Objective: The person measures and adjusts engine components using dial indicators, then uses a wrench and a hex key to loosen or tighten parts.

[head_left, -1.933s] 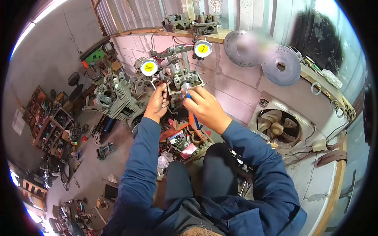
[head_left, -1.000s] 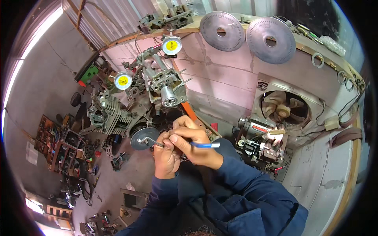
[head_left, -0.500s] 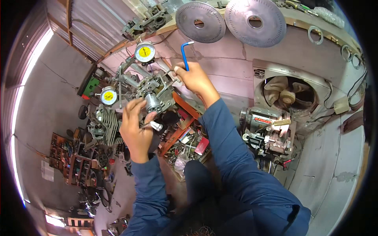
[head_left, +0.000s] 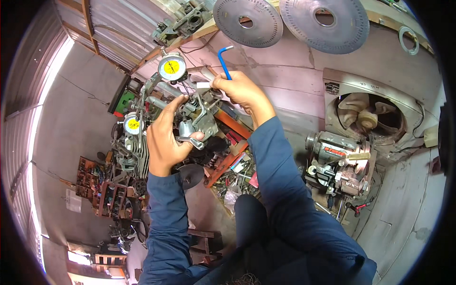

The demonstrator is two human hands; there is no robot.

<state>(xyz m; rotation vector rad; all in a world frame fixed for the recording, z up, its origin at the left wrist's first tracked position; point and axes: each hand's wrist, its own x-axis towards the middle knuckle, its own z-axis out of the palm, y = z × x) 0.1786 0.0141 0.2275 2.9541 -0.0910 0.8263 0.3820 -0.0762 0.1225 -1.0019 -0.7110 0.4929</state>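
My left hand (head_left: 165, 138) reaches over a metal engine part (head_left: 204, 121) with its fingers stretched toward the stem below a dial gauge (head_left: 172, 68). A small silver wrench-like tool (head_left: 192, 142) is tucked against its thumb, beside a silver cylindrical piece (head_left: 186, 128). My right hand (head_left: 244, 92) is closed around a blue L-shaped hex key (head_left: 222, 59), whose short bare end points up and right. By its thumb and fingertip is a pale piece (head_left: 203, 85), too small to identify. A second yellow-faced dial gauge (head_left: 133, 124) sits left of my left hand.
Two large degree discs (head_left: 325, 23) hang along the wooden shelf edge. A fan (head_left: 365, 118) in a square housing and a motor-driven machine (head_left: 339, 156) stand to the right. Below the engine part is an orange frame (head_left: 223, 164) beside a tray of tools. A finned engine cylinder (head_left: 140, 154) is left.
My left hand has moved up, its fingers now extended toward the gauge stem, the silver tool moving with it. My right hand still grips the hex key. The whole view has shifted slightly.
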